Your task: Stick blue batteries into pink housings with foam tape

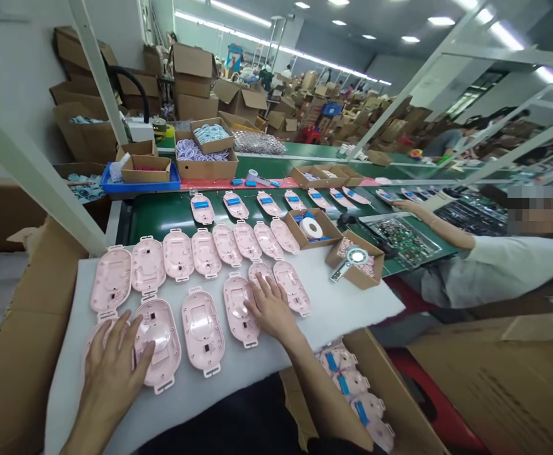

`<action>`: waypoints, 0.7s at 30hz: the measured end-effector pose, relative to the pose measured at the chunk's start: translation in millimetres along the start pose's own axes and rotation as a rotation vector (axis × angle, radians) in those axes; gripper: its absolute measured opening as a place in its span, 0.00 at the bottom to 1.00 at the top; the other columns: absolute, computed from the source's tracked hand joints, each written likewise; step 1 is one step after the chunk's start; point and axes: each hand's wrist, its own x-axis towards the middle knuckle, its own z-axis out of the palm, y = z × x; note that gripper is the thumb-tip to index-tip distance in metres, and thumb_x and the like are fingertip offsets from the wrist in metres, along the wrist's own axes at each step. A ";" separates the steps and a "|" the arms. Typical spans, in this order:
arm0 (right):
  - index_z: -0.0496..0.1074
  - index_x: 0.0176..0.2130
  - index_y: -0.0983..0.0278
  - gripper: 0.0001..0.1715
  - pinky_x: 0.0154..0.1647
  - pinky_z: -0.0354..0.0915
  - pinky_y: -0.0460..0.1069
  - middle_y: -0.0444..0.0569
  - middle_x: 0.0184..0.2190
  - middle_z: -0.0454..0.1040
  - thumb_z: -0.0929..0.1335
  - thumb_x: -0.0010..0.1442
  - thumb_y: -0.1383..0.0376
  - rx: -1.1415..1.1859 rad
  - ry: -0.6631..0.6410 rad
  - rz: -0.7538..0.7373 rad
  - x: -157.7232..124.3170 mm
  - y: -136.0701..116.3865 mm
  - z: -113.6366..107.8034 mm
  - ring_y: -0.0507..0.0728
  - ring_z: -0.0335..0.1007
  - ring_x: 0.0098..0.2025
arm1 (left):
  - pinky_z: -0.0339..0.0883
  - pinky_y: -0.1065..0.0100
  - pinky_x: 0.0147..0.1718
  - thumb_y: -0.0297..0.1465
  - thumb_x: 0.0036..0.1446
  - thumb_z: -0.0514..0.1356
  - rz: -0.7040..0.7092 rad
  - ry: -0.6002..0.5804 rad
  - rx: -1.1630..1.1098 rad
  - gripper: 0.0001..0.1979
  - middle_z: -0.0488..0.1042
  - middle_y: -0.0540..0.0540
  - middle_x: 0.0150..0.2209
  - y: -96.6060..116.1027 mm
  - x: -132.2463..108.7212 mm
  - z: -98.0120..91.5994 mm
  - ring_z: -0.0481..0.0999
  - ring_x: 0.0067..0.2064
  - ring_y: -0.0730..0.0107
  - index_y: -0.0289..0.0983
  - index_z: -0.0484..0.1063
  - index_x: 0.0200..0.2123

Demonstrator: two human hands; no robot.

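Pink plastic shells with strap loops lie in two rows on a white foam sheet [333, 309]. My left hand [115, 360] rests with spread fingers over the leftmost shell of the front row, its thumb reaching onto the neighbouring shell [167, 354]. Between my hands lies one pink shell [203, 332] with a clear round dome. My right hand [271, 306] lies, fingers stretched and apart, over a shell [260, 270] that it partly covers; its thumb touches the shell [242, 313] to the left. Neither hand is closed round anything.
Behind runs a green conveyor [162, 215] carrying pink shells with blue blocks. A box with a white tape roll [311, 228] and a small box of pink parts [368, 268] stand at right. A carton of shells [385, 379] sits below. A co-worker's arm [442, 227] reaches over the belt.
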 end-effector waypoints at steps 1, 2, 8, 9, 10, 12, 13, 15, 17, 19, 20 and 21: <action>0.61 0.73 0.56 0.33 0.75 0.47 0.72 0.50 0.78 0.50 0.63 0.75 0.50 -0.007 0.000 0.005 3.9 12.4 -1.2 0.69 0.45 0.78 | 0.52 0.32 0.70 0.45 0.69 0.52 -0.023 0.009 0.014 0.31 0.60 0.36 0.71 -0.2 17.0 -3.1 0.56 0.72 0.34 0.47 0.57 0.72; 0.61 0.73 0.57 0.33 0.74 0.48 0.71 0.51 0.78 0.50 0.61 0.76 0.51 -0.013 0.002 -0.004 9.3 23.7 -2.7 0.69 0.46 0.77 | 0.50 0.33 0.71 0.46 0.70 0.51 -0.058 0.014 0.032 0.30 0.59 0.34 0.71 -1.0 35.6 -5.5 0.55 0.73 0.34 0.43 0.61 0.70; 0.61 0.73 0.56 0.33 0.74 0.50 0.69 0.50 0.78 0.50 0.55 0.77 0.50 -0.097 0.056 -0.078 89.4 65.9 -14.5 0.68 0.48 0.76 | 0.43 0.35 0.72 0.42 0.74 0.48 -0.267 -0.262 0.062 0.32 0.54 0.24 0.74 -31.1 150.1 12.3 0.47 0.76 0.33 0.25 0.63 0.69; 0.61 0.73 0.55 0.33 0.74 0.50 0.68 0.49 0.78 0.50 0.54 0.77 0.49 -0.106 0.049 -0.084 107.2 69.1 -16.5 0.68 0.48 0.76 | 0.44 0.36 0.72 0.41 0.74 0.48 -0.282 -0.290 0.063 0.31 0.54 0.26 0.74 -38.0 162.5 18.7 0.47 0.76 0.34 0.26 0.62 0.70; 0.60 0.73 0.55 0.34 0.74 0.51 0.67 0.49 0.78 0.50 0.53 0.77 0.49 -0.113 0.034 -0.086 124.0 72.1 -18.5 0.68 0.49 0.76 | 0.45 0.35 0.72 0.41 0.74 0.50 -0.297 -0.316 0.063 0.30 0.55 0.28 0.75 -43.5 171.7 24.9 0.48 0.76 0.34 0.28 0.63 0.70; 0.60 0.74 0.56 0.34 0.73 0.53 0.68 0.50 0.77 0.51 0.52 0.77 0.49 -0.124 -0.008 -0.068 152.1 79.4 -22.7 0.67 0.49 0.76 | 0.47 0.33 0.71 0.40 0.74 0.52 -0.319 -0.347 0.067 0.28 0.57 0.30 0.74 -49.4 180.5 35.2 0.51 0.76 0.32 0.31 0.65 0.69; 0.60 0.74 0.56 0.35 0.73 0.53 0.68 0.51 0.78 0.51 0.52 0.77 0.49 -0.127 -0.027 -0.052 163.0 84.2 -24.4 0.67 0.49 0.76 | 0.47 0.31 0.70 0.41 0.73 0.53 -0.330 -0.361 0.068 0.28 0.57 0.30 0.74 -50.1 180.7 38.7 0.51 0.75 0.30 0.31 0.66 0.68; 0.59 0.74 0.56 0.35 0.73 0.51 0.70 0.50 0.78 0.49 0.52 0.76 0.48 -0.131 -0.061 -0.015 178.5 94.7 -26.5 0.68 0.47 0.77 | 0.45 0.28 0.69 0.42 0.74 0.51 -0.332 -0.377 0.068 0.29 0.56 0.29 0.75 -49.2 176.0 42.2 0.49 0.76 0.29 0.32 0.66 0.69; 0.60 0.73 0.56 0.36 0.74 0.49 0.71 0.50 0.78 0.48 0.53 0.76 0.47 -0.138 -0.078 0.037 187.3 103.6 -27.5 0.70 0.46 0.77 | 0.43 0.28 0.69 0.44 0.75 0.46 -0.322 -0.384 0.069 0.31 0.52 0.32 0.76 -47.5 169.5 41.7 0.44 0.77 0.29 0.34 0.62 0.72; 0.62 0.72 0.57 0.35 0.71 0.49 0.75 0.56 0.78 0.49 0.53 0.75 0.49 -0.158 -0.101 0.045 189.7 107.7 -29.9 0.74 0.48 0.76 | 0.42 0.31 0.70 0.46 0.76 0.42 -0.316 -0.394 0.065 0.32 0.50 0.35 0.77 -45.4 165.4 39.2 0.41 0.77 0.32 0.37 0.59 0.74; 0.64 0.71 0.58 0.34 0.70 0.49 0.77 0.59 0.77 0.51 0.53 0.76 0.51 -0.170 -0.117 0.020 188.4 107.7 -32.2 0.75 0.49 0.75 | 0.42 0.32 0.70 0.47 0.76 0.42 -0.318 -0.402 0.063 0.32 0.50 0.36 0.77 -43.8 164.7 37.7 0.42 0.77 0.33 0.38 0.59 0.74; 0.66 0.70 0.58 0.32 0.70 0.49 0.77 0.60 0.76 0.54 0.54 0.75 0.53 -0.179 -0.134 -0.020 185.8 106.9 -35.1 0.75 0.49 0.75 | 0.42 0.32 0.70 0.48 0.75 0.43 -0.326 -0.408 0.064 0.33 0.50 0.36 0.77 -42.0 164.8 36.3 0.42 0.77 0.33 0.37 0.59 0.74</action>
